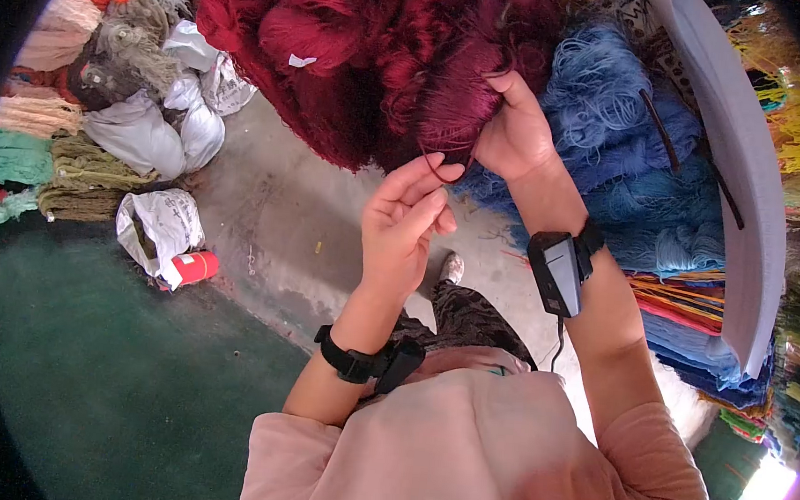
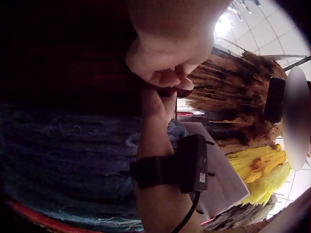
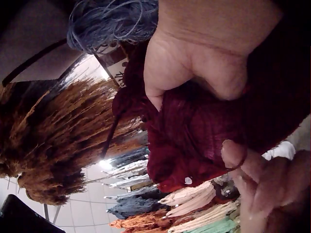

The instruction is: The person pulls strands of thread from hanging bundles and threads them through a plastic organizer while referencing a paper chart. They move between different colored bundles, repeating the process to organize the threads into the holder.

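Observation:
Dark red yarn hangs in a thick bundle of skeins at the top middle of the head view. My right hand holds one maroon skein, the thumb on its face and the other fingers mostly hidden behind. In the right wrist view my right hand comes down over that maroon skein. My left hand pinches a thin strand at the skein's lower end, thumb against fingers. The left wrist view shows my left hand close above the right wrist, with the yarn there in deep shadow.
Blue yarn skeins hang right beside the red ones, next to a long pale board. White bags and more coloured yarn are at the left. A red cylinder lies by an opened white bag on the floor.

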Motion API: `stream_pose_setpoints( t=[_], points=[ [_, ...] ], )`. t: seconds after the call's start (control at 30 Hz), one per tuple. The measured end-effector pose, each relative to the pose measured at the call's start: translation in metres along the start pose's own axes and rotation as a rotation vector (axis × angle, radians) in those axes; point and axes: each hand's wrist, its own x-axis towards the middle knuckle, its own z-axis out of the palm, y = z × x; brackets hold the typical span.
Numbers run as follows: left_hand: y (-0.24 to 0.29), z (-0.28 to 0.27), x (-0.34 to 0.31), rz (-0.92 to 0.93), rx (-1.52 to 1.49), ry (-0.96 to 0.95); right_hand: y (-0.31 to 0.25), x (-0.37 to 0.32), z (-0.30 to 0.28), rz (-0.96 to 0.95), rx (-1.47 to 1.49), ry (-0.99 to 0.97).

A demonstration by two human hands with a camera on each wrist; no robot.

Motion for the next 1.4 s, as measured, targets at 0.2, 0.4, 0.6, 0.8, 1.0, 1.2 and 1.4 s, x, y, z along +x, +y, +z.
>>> stream_pose_setpoints(
  t=[0.2, 0.4, 0.6, 0.8, 1.0, 1.2, 1.4],
  points=[
    [-0.006, 0.007, 0.005, 0.032, -0.009, 0.139, 0.0, 0.001, 0.001, 0.007, 0.018, -0.015],
    [-0.011, 0.019, 0.013, 0.088, 0.042, 0.238, 0.001, 0.0, 0.003, -0.02, -0.003, -0.012],
    [-0.014, 0.031, 0.022, 0.098, 0.12, 0.368, -0.001, 0.001, 0.002, -0.017, -0.023, 0.011],
    [-0.016, 0.03, 0.023, 0.06, 0.081, 0.403, -0.003, 0.002, 0.0, -0.002, -0.025, -0.011],
    [-0.013, 0.034, 0.022, 0.064, -0.007, 0.359, -0.002, 0.002, 0.004, -0.015, -0.033, 0.005],
    [-0.012, 0.033, 0.025, 0.059, -0.082, 0.322, -0.003, 0.004, -0.001, -0.001, -0.037, -0.029],
    [-0.013, 0.034, 0.027, 0.04, -0.097, 0.343, -0.004, 0.003, 0.0, -0.006, -0.062, -0.003]
  ],
)
